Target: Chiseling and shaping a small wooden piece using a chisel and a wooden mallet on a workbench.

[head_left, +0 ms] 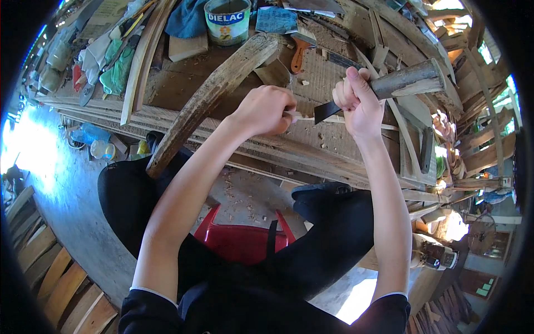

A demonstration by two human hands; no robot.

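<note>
My left hand (268,111) is closed on a thin pale wood strip (334,119), which runs rightward over the bench edge. My right hand (359,103) is wrapped round a knife, its thumb up. The knife's dark blade (325,112) points left and lies against or just above the strip, close to my left fingers. A thick, round wooden piece (411,79) sticks out on the right of my right hand, in line with the blade. Whether it is the knife's handle I cannot tell. A curved, rough branch (214,89) leans over the bench edge beside my left forearm.
On the wooden bench (183,92) stand a green-and-white can (228,25), a scraper with an orange handle (298,58) and blue cloth (189,21). Rags and bottles crowd the left end. A red plastic stool (242,239) is between my legs. Shavings litter the floor.
</note>
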